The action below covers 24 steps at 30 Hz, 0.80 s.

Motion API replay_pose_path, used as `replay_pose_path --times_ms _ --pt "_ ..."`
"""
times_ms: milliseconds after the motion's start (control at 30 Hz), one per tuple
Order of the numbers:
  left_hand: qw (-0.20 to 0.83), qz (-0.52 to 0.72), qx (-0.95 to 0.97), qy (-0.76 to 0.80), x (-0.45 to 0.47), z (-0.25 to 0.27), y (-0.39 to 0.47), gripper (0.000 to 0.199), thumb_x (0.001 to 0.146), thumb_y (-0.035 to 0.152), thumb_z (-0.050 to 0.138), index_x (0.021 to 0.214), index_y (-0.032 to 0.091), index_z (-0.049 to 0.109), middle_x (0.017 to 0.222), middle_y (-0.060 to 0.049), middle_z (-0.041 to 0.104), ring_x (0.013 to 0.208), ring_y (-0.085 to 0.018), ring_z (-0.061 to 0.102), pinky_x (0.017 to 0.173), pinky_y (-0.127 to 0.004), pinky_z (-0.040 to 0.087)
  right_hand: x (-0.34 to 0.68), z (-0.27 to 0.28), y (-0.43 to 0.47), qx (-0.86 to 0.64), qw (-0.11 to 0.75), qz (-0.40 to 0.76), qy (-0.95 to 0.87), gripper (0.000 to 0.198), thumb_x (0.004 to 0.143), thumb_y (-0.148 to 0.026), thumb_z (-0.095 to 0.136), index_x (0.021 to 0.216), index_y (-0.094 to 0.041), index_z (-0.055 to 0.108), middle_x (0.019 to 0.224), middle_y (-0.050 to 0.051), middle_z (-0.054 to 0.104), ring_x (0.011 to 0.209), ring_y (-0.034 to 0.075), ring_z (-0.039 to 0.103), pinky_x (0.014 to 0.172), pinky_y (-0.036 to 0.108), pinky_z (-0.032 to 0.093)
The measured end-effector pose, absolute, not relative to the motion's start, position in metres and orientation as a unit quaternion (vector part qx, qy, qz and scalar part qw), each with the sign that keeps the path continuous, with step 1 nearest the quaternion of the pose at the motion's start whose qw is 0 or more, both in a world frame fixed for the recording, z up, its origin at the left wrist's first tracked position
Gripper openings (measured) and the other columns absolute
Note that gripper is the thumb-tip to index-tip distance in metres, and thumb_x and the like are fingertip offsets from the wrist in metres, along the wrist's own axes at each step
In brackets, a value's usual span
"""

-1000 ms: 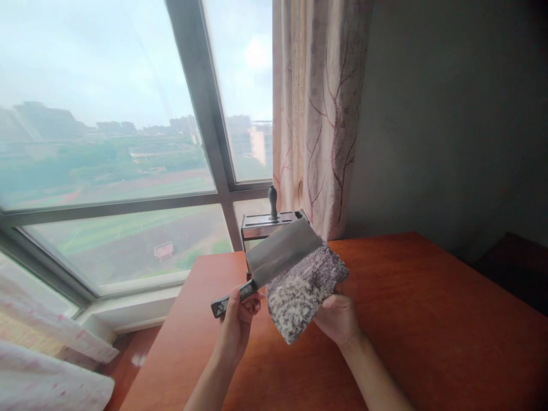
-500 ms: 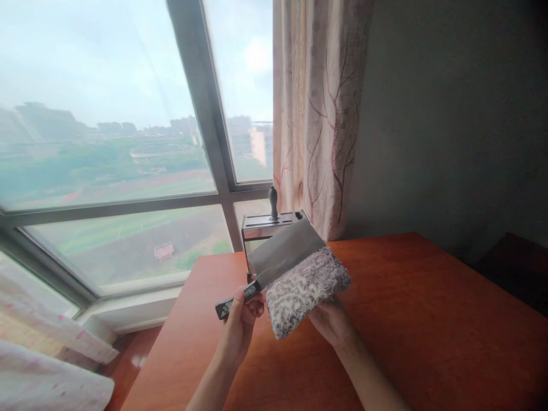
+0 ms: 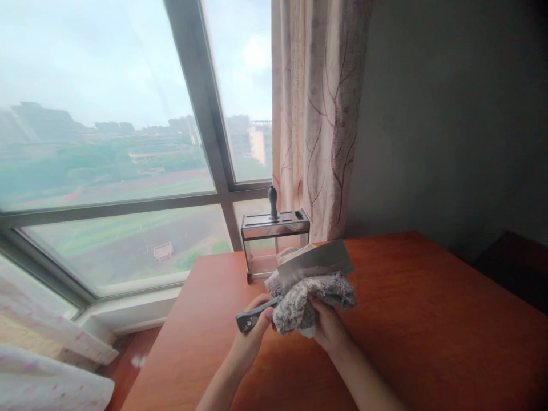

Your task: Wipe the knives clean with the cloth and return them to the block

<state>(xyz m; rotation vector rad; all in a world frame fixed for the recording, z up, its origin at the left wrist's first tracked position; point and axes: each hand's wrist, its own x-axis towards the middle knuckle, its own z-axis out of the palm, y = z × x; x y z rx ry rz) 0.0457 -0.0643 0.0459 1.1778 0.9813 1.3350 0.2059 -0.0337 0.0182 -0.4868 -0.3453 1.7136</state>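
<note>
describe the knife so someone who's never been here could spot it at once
Find the large reddish-brown table by the window. Above it, the left hand grips the knife by its dark handle. Its broad, flat, grey blade sets it apart from the fluffy cloth touching it.

Soft, overcast daylight enters from the left through a tall grey-framed glass window (image 3: 197,103), whose upper right pane holds a burnt-out white patch of sky. Outside, the distant buildings (image 3: 47,123) are washed pale by haze. The smooth reddish-brown wooden table (image 3: 406,319) carries a pinkish sheen nearest the glass and deepens rightward, while the plain dark grey wall (image 3: 436,125) sinks into dimness. Slight blur softens the broad grey metal cleaver (image 3: 317,264) and the shaggy grey-and-white cloth (image 3: 295,302). Wide-angle distortion tilts the frame bars; the top right corner falls nearly black.
</note>
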Motion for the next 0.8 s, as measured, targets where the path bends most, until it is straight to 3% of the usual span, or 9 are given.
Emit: replay_pose_path --times_ms 233,633,800 --pt "0.504 0.538 0.523 0.427 0.043 0.062 -0.061 0.028 0.075 0.042 0.067 0.079 0.015 0.072 0.064 -0.005 0.066 0.06 -0.018 0.054 0.061 -0.028 0.041 0.209 0.024 -0.022 -0.22 0.607 0.755 -0.117 0.013 0.068 -0.027 0.076 0.079 -0.021 0.071 0.081 -0.001 0.075 0.075 0.018 0.069 0.074 0.03 0.054" --pt "0.517 0.558 0.502 0.411 0.027 0.048 -0.052 0.032 0.078 0.043 0.064 0.076 0.012 0.072 0.068 -0.01 0.068 0.062 -0.019 0.055 0.063 -0.03 0.041 0.253 0.03 0.002 -0.205 0.677 0.694 -0.13 0.019 0.071 -0.032 0.073 0.089 -0.027 0.07 0.088 -0.005 0.075 0.086 0.018 0.069 0.085 0.034 0.052" --pt "0.507 0.593 0.471 0.411 0.031 0.046 -0.052 0.032 0.078 0.044 0.064 0.078 0.012 0.069 0.064 -0.007 0.066 0.058 -0.017 0.053 0.059 -0.029 0.04 0.244 0.038 0.016 -0.204 0.66 0.705 -0.159 0.017 0.07 -0.031 0.073 0.087 -0.026 0.07 0.083 -0.006 0.075 0.084 0.018 0.069 0.085 0.033 0.052"
